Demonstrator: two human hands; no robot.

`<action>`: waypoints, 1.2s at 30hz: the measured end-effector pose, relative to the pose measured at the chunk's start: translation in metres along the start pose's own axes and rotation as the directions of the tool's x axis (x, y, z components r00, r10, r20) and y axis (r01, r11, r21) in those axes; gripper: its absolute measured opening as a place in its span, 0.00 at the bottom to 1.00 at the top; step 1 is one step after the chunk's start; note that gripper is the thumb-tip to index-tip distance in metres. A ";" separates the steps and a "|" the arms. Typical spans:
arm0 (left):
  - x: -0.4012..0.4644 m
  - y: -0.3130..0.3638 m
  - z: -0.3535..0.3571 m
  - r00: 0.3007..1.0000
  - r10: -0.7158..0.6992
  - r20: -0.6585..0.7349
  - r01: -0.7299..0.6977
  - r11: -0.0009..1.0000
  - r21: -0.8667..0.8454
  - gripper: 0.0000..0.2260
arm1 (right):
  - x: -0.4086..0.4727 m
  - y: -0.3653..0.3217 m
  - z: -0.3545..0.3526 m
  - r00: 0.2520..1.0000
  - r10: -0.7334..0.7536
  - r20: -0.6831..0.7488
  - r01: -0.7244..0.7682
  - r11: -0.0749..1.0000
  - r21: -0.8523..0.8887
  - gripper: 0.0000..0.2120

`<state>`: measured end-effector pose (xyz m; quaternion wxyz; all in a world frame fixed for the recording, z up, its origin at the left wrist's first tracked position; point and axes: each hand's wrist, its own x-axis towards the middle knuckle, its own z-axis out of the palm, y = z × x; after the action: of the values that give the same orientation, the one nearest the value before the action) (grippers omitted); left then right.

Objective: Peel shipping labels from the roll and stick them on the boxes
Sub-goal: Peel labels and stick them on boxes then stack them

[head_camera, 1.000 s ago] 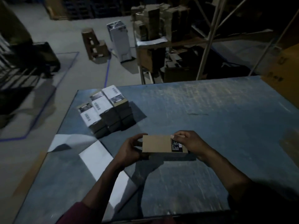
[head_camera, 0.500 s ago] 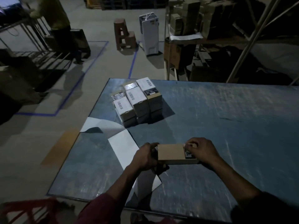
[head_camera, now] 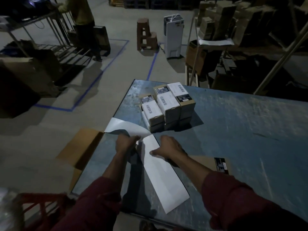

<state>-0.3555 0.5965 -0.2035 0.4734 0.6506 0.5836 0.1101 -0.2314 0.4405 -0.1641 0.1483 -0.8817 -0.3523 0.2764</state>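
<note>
Lower centre: long white label strip [head_camera: 160,165], our left hand [head_camera: 125,144] pinching its curled edge, right hand [head_camera: 168,149] pressing flat, fingers relaxed. Risk: label tears or creases. Plain brown cardboard box [head_camera: 205,162] waits right.

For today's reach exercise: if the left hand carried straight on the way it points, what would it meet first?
Probably the curled label strip that the left hand already touches; beyond it, the labelled boxes. Depth is unclear.

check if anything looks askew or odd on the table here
The label strip lies loose, not rolled: its near end juts past the table edge, and its far end curls up near the left hand. The stacked boxes look orderly.
</note>
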 end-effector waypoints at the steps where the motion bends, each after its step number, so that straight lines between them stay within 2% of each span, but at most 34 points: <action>1: 0.007 -0.002 0.000 1.000 0.001 0.020 -0.001 1.000 0.010 0.21 | 0.003 -0.002 0.006 1.000 0.022 -0.017 -0.022 1.000 0.007 0.30; 3: 0.017 -0.002 -0.003 0.999 -0.004 0.036 0.006 0.999 -0.048 0.19 | 0.009 -0.003 0.014 0.998 0.057 -0.029 -0.056 0.997 0.053 0.28; 6: 0.012 0.007 -0.015 0.999 0.042 0.030 -0.035 0.979 -0.199 0.05 | 0.018 -0.003 0.020 0.997 0.064 -0.039 -0.057 0.984 0.167 0.20; 8: 0.003 0.018 -0.027 0.996 0.062 0.061 -0.039 0.946 -0.321 0.04 | 0.021 -0.006 0.019 0.997 0.039 -0.069 -0.020 0.968 0.250 0.17; 10: -0.004 0.033 -0.044 0.992 0.086 0.093 -0.037 0.901 -0.432 0.03 | 0.022 -0.013 0.010 0.987 -0.035 -0.159 0.088 0.935 0.344 0.14; 12: -0.008 0.047 -0.064 0.988 0.150 0.043 -0.107 0.848 -0.519 0.03 | 0.020 -0.025 -0.005 0.934 -0.165 -0.318 0.277 0.895 0.350 0.14; 13: -0.011 0.055 -0.074 0.985 0.175 -0.003 -0.147 0.819 -0.554 0.03 | 0.018 -0.032 -0.015 0.873 -0.247 -0.420 0.387 0.876 0.289 0.13; 14: -0.014 0.062 -0.085 0.981 0.190 -0.043 -0.180 0.798 -0.576 0.05 | 0.015 -0.040 -0.024 0.773 -0.344 -0.533 0.498 0.850 0.174 0.13; 16: -0.017 0.073 -0.103 0.976 0.201 -0.086 -0.210 0.756 -0.619 0.08 | 0.011 -0.055 -0.038 0.500 -0.515 -0.696 0.640 0.762 -0.104 0.10; 17: -0.017 0.077 -0.110 0.975 0.199 -0.098 -0.214 0.730 -0.649 0.07 | 0.008 -0.061 -0.042 0.387 -0.578 -0.718 0.674 0.709 -0.208 0.08; 18: -0.015 0.080 -0.116 0.975 0.193 -0.109 -0.215 0.707 -0.673 0.06 | 0.006 -0.062 -0.041 0.305 -0.637 -0.708 0.699 0.655 -0.288 0.06; 19: -0.014 0.081 -0.121 0.976 0.184 -0.118 -0.214 0.696 -0.686 0.07 | 0.003 -0.062 -0.039 0.247 -0.698 -0.672 0.718 0.598 -0.357 0.05; 20: -0.012 0.081 -0.125 0.977 0.175 -0.123 -0.211 0.694 -0.689 0.09 | -0.002 -0.060 -0.033 0.224 -0.757 -0.614 0.740 0.543 -0.398 0.07; 23: -0.008 0.080 -0.130 0.977 0.124 -0.171 -0.209 0.695 -0.688 0.11 | -0.018 -0.047 -0.006 0.225 -0.911 -0.345 0.795 0.376 -0.476 0.10; 25: -0.004 0.080 -0.131 0.977 0.074 -0.199 -0.195 0.686 -0.701 0.10 | -0.026 -0.038 0.018 0.316 -0.944 -0.096 0.826 0.323 -0.462 0.11; 27: -0.001 0.080 -0.132 0.979 0.031 -0.202 -0.168 0.686 -0.708 0.10 | -0.031 -0.030 0.035 0.474 -0.866 0.161 0.852 0.405 -0.330 0.14; 28: 0.002 0.081 -0.133 0.979 0.026 -0.200 -0.162 0.690 -0.706 0.10 | -0.034 -0.026 0.040 0.525 -0.820 0.229 0.845 0.469 -0.257 0.18; 29: 0.004 0.081 -0.132 0.979 0.031 -0.200 -0.165 0.694 -0.700 0.10 | -0.036 -0.024 0.041 0.546 -0.812 0.209 0.837 0.514 -0.189 0.21; 30: 0.005 0.082 -0.131 0.978 0.040 -0.204 -0.173 0.703 -0.690 0.10 | -0.038 -0.023 0.038 0.556 -0.824 0.105 0.829 0.542 -0.138 0.23; 31: 0.007 0.083 -0.130 0.976 0.049 -0.212 -0.183 0.708 -0.682 0.10 | -0.037 -0.024 0.032 0.563 -0.823 -0.067 0.818 0.567 -0.095 0.25; 33: 0.008 0.086 -0.128 0.973 0.072 -0.221 -0.204 0.723 -0.660 0.10 | -0.030 -0.034 0.015 0.546 -0.725 -0.420 0.793 0.609 -0.022 0.26; 34: 0.008 0.089 -0.127 0.972 0.079 -0.221 -0.207 0.730 -0.651 0.09 | -0.023 -0.040 0.005 0.533 -0.662 -0.527 0.774 0.633 -0.011 0.26; 35: 0.007 0.092 -0.126 0.974 0.088 -0.210 -0.205 0.738 -0.643 0.09 | -0.017 -0.047 -0.004 0.543 -0.602 -0.585 0.736 0.677 -0.013 0.25; 36: 0.007 0.095 -0.127 0.977 0.100 -0.189 -0.199 0.745 -0.637 0.07 | -0.008 -0.051 -0.011 0.593 -0.550 -0.588 0.680 0.733 0.000 0.26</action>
<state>-0.3793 0.6769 -0.0691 0.6168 0.4802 0.4867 0.3901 -0.2570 0.4704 -0.1284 0.4283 -0.7210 -0.5443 -0.0206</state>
